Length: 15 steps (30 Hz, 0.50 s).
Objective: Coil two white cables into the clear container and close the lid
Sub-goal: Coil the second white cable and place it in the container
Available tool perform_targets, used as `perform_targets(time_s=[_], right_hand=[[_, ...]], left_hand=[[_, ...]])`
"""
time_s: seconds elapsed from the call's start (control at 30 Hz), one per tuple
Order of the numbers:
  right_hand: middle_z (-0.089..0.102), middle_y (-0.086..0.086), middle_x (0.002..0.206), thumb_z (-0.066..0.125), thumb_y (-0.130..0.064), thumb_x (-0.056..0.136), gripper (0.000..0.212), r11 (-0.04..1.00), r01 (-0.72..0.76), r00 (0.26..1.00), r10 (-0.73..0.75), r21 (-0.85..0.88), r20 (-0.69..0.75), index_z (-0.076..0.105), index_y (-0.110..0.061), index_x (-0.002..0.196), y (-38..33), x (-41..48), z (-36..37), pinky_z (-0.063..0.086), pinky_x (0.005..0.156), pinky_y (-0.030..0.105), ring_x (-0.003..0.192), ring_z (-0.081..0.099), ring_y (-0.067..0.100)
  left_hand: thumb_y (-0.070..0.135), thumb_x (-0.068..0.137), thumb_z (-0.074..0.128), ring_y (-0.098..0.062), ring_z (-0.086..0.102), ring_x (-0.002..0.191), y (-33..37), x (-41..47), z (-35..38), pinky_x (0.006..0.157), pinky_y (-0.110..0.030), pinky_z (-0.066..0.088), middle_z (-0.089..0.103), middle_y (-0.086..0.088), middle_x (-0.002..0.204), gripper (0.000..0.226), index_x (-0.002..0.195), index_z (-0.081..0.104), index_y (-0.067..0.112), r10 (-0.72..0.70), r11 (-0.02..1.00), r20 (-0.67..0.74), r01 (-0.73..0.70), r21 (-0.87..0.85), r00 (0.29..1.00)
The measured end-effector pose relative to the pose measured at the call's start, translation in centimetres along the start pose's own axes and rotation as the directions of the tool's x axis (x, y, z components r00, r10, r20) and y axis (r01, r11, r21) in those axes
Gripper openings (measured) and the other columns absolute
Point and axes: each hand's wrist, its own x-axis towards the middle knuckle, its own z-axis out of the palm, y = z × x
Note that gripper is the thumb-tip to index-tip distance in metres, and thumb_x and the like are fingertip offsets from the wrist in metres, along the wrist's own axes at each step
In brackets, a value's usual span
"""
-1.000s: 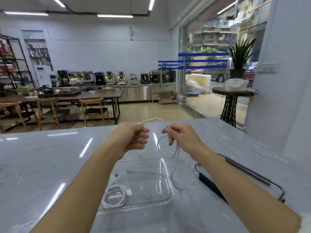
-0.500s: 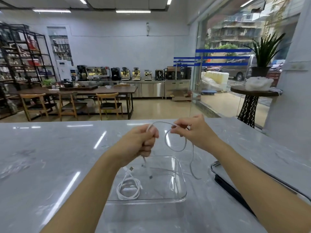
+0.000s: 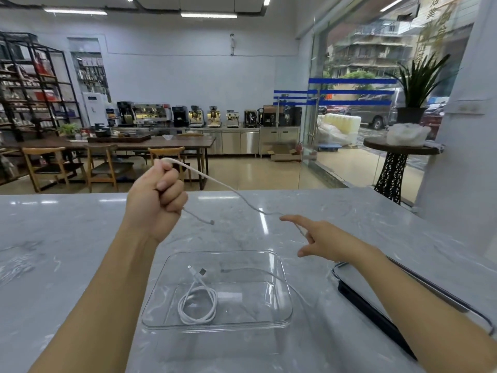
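The left hand [image 3: 156,200] is raised above the grey marble countertop [image 3: 67,251] and closed into a fist, its fingers curled tightly round a white cable [image 3: 215,181]. A short end of that cable, tipped with a connector, is let out from the underside of the fist and hangs just to the right of it. From the top of the fist the longer run is carried in an arc to the right and downward, as far as the right hand. Below the left hand and a little to its right, the clear container [image 3: 150,300] is set open-topped on the countertop. A second cable [image 3: 199,305], white and coiled, is laid in the part of the container nearest the left forearm, its two plugs pointed away from the person. The right hand [image 3: 322,240] is held lower than the left, beyond the container's far right corner, with its fingers stretched out and spread and the thumb kept apart below them. The held cable is touched by these outstretched fingers beside the index finger; finer detail there is lost in blur. Beneath the right forearm, just right of the container, the dark-rimmed lid [image 3: 371,316] is laid flat on the countertop.
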Motion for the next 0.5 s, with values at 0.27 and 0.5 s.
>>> perform_targets(time_s=[0.27,0.5], right_hand=[[0.046,-0.008,0.075,0.069,-0.029,0.080,0.030,0.996,-0.062,0.998,0.062,-0.058,-0.004,0.060,-0.023,0.108,0.8,0.1,-0.2,0.035,0.057,0.016,0.068,0.048,0.010],[0.065,-0.001,0.114,0.056,-0.028,0.081,0.045,0.523,0.272,0.928,-0.363,0.808,-0.077,0.046,-0.030,0.125,-6.3,-1.3,-1.0,0.038,0.097,0.026,0.115,0.056,0.014]], left_hand=[[0.039,0.095,0.038,-0.004,0.021,0.034,-1.3,-0.4,0.4,0.033,-0.017,0.016,0.028,0.009,0.042,0.037,0.066,0.046,0.019,-0.231,0.854,-0.018,0.211,0.475,0.973],[0.032,0.095,0.045,-0.004,0.021,0.038,-4.0,0.1,3.5,0.035,-0.014,0.020,0.023,0.007,0.050,0.025,0.084,0.051,0.010,-0.284,0.889,-0.017,0.270,0.370,0.959]])
